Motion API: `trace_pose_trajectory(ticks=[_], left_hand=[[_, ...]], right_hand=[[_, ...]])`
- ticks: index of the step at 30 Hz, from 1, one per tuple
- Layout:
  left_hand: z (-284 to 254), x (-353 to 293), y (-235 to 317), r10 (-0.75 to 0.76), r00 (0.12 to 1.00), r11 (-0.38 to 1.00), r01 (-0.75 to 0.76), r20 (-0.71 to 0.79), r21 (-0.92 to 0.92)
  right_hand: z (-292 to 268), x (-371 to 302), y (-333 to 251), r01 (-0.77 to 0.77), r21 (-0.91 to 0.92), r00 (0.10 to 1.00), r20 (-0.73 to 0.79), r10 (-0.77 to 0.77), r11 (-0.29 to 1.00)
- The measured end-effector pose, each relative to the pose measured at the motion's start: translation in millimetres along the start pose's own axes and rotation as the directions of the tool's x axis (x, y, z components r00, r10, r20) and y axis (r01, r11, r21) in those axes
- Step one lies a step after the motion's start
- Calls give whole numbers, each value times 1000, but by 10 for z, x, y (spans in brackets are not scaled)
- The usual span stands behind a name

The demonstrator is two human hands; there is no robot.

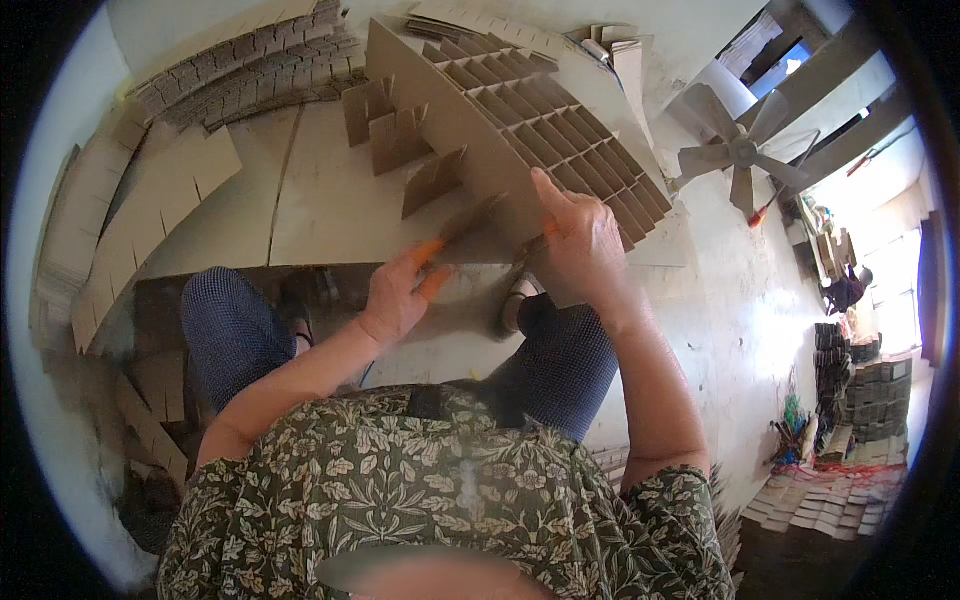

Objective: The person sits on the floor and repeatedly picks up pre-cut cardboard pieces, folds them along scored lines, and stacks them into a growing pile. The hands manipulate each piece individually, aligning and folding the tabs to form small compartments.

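Observation:
A cardboard partition grid point(560, 125) stands tilted on the worktable, its many cells facing up and right. My right hand point(583, 245) grips the near end of its long side panel point(455, 105), index finger stretched along the panel. Several short slotted cardboard pieces point(398, 142) stick out from the panel's left face. My left hand point(398, 295), with orange covers on some fingertips, is at the nearest short piece point(474, 216). Its index fingertip meets that piece's lower edge. The thumb is held apart, with a gap between.
Stacked slotted cardboard strips point(250, 75) lie at the back left. A loose slotted strip point(150, 230) rests along the table's left side. More strips point(628, 75) lie behind the grid. A fan point(742, 152) stands at right; farther off are dark stacks point(878, 400) and another person point(846, 290).

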State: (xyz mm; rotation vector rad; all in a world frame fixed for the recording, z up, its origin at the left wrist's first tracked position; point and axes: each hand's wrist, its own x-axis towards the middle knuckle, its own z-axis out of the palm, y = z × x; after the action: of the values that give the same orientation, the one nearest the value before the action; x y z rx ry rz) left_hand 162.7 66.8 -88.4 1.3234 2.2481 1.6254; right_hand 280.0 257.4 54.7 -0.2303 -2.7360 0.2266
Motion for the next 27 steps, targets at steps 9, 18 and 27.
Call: trace_pose_trajectory(ticks=[9, 18, 27], left_hand=[[-8, -4, -36, 49, 999, 997, -50, -15, -60], [-253, 107, -82, 4, 991, 989, -23, -135, -143], [-465, 372, -385, -87, 944, 986, 37, -318, -160]], right_hand=[[213, 89, 12, 82, -175, 996, 46, -75, 981], [204, 49, 28, -5, -52, 998, -62, 2, 999], [215, 123, 9, 1, -75, 999, -32, -3, 997]])
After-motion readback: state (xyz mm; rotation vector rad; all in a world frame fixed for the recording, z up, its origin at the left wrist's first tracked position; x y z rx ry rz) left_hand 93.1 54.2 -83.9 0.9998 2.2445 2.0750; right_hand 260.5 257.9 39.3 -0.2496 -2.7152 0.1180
